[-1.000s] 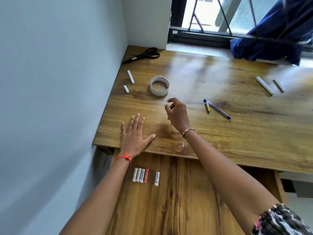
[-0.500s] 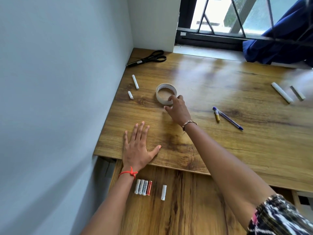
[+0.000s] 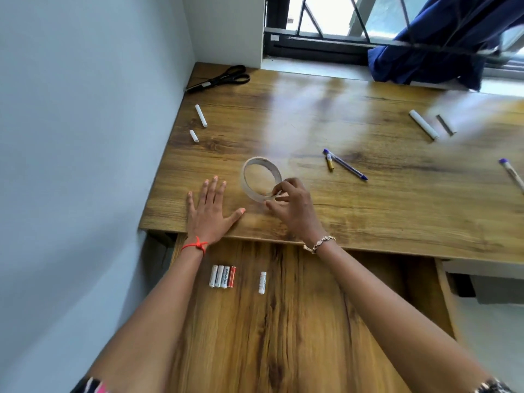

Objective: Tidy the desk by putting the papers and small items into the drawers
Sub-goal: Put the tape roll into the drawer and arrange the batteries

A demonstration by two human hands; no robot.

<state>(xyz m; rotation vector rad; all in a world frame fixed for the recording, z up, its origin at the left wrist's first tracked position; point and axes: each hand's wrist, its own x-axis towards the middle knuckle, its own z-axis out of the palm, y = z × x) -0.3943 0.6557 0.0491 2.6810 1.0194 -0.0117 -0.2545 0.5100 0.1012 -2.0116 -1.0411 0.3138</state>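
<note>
My right hand (image 3: pixel 295 207) grips a white tape roll (image 3: pixel 256 168) by its near rim, and the roll is tilted up just above the wooden desk (image 3: pixel 368 211). My left hand (image 3: pixel 209 214) lies flat on the desk's front edge, fingers spread, holding nothing. Below the edge the open drawer (image 3: pixel 283 321) holds a row of several batteries (image 3: pixel 222 276) and one single battery (image 3: pixel 262 282).
On the desk lie black scissors (image 3: pixel 219 79) at the back left, two white chalk pieces (image 3: pixel 200 115) (image 3: pixel 194 136), a blue pen (image 3: pixel 346 165) beside a small yellow item (image 3: pixel 329 162), a white marker (image 3: pixel 424 128), a grey strip (image 3: pixel 445 124) and another pen (image 3: pixel 512 174) at the right. A grey wall bounds the left.
My right hand reached the tape roll, took hold of it and drew it toward the desk's front edge, tilting it up. My left hand stayed flat on the edge.
</note>
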